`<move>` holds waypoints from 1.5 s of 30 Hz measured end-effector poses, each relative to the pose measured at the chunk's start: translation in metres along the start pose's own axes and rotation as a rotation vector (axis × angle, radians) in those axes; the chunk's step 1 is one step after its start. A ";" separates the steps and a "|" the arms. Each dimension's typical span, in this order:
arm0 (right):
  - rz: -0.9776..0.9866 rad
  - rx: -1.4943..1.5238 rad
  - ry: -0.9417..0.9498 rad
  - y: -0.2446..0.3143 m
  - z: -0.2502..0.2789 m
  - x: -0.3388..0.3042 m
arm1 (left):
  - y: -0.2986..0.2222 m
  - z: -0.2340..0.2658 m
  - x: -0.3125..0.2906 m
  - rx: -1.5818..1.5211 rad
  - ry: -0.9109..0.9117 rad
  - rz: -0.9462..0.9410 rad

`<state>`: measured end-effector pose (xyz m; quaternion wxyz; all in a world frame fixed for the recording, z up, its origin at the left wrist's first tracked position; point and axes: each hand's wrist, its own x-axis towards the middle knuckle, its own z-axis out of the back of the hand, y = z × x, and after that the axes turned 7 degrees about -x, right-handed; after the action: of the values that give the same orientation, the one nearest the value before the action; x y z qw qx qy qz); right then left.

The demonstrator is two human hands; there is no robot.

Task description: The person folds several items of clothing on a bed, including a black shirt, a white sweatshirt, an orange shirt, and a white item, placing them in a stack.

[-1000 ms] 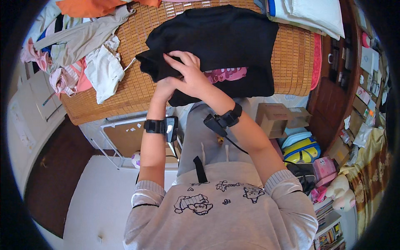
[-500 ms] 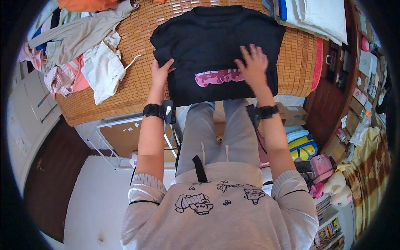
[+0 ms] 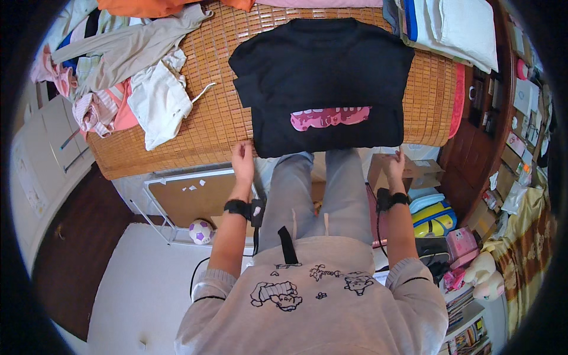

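A black shirt is spread on a brown slatted mat, its neckline turned away from the body and its near edge brought to the mat's near edge. A pink print is shown on the lower part of the shirt, its top cut off by a fold. The left hand is placed at the shirt's near left corner, with thumb and fingers drawn close together; whether cloth is pinched cannot be told. The right hand is held just below the near right corner, its fingers bent, and again a grip on the cloth cannot be made out. Black bands are worn on both wrists. To the left of the shirt, white trousers with a loose cord are laid, and beyond them a beige garment is heaped among other clothes. Beyond the shirt's far right corner, folded white cloth is stacked.
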<state>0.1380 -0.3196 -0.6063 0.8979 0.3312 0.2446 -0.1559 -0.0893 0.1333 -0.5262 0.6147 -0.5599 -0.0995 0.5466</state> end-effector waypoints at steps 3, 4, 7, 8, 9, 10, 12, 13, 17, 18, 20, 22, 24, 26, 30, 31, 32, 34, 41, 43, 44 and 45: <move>-0.040 0.091 -0.018 0.012 -0.019 0.009 | 0.022 0.005 -0.026 0.072 -0.063 0.269; -0.138 0.143 0.010 0.021 -0.026 0.014 | 0.025 0.004 -0.033 -0.022 -0.016 0.385; -0.145 0.134 -0.070 0.044 -0.042 0.011 | 0.043 -0.012 -0.042 -0.292 0.066 0.665; -0.164 0.277 -0.084 0.054 -0.048 0.005 | 0.048 -0.014 -0.042 -0.387 0.095 0.735; -0.182 0.413 -0.108 0.059 -0.045 0.002 | 0.053 -0.019 -0.041 -0.396 0.095 0.742; -0.178 0.402 -0.107 0.055 -0.040 0.003 | 0.059 -0.023 -0.039 -0.435 0.163 0.710; -0.166 0.191 0.117 0.049 -0.029 0.002 | 0.064 -0.030 -0.027 -0.490 0.234 0.788; -0.166 0.186 0.112 0.046 -0.025 0.001 | 0.064 -0.038 -0.028 -0.493 0.239 0.793; 0.443 -0.288 -0.002 0.069 -0.024 -0.021 | 0.075 -0.055 -0.031 -0.159 0.448 0.714; 0.253 -0.156 0.153 0.075 -0.020 -0.028 | 0.074 -0.062 -0.032 0.075 0.518 0.655; -0.003 -0.080 0.387 0.073 -0.012 -0.027 | 0.072 -0.069 -0.038 0.304 0.578 0.580; 0.016 -0.038 0.442 0.074 -0.003 -0.032 | 0.076 -0.062 -0.050 0.336 0.523 0.281; 0.034 0.004 0.492 0.079 0.008 -0.042 | 0.070 -0.054 -0.058 0.454 0.511 0.190; -0.040 -0.034 0.522 0.103 0.030 -0.054 | 0.046 -0.047 -0.063 0.328 0.542 0.197; -0.368 0.556 0.773 0.118 0.093 -0.071 | -0.002 -0.003 -0.087 -0.364 0.608 0.611; -0.368 0.557 0.772 0.110 0.102 -0.075 | -0.002 -0.002 -0.101 -0.363 0.610 0.611; -0.384 0.677 0.832 0.101 0.109 -0.081 | -0.002 -0.003 -0.118 -0.268 0.604 0.643; -0.398 0.739 0.912 0.077 0.116 -0.088 | 0.001 -0.002 -0.135 -0.001 0.678 0.752; -0.474 0.399 0.945 0.019 0.100 -0.096 | 0.066 -0.024 -0.171 -0.257 0.541 0.294; -0.413 0.414 0.845 0.031 0.102 -0.095 | 0.072 -0.020 -0.165 -0.048 0.350 0.406; -0.421 0.379 0.776 0.034 0.101 -0.094 | 0.085 -0.010 -0.164 0.004 0.277 0.346; -0.423 0.390 0.723 0.025 0.115 -0.092 | 0.025 -0.030 -0.164 0.039 0.196 0.344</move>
<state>0.1106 -0.3678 -0.4674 0.6243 0.4699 0.5702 -0.2535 -0.1434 -0.0182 -0.4762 0.5298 -0.6073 0.0685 0.5881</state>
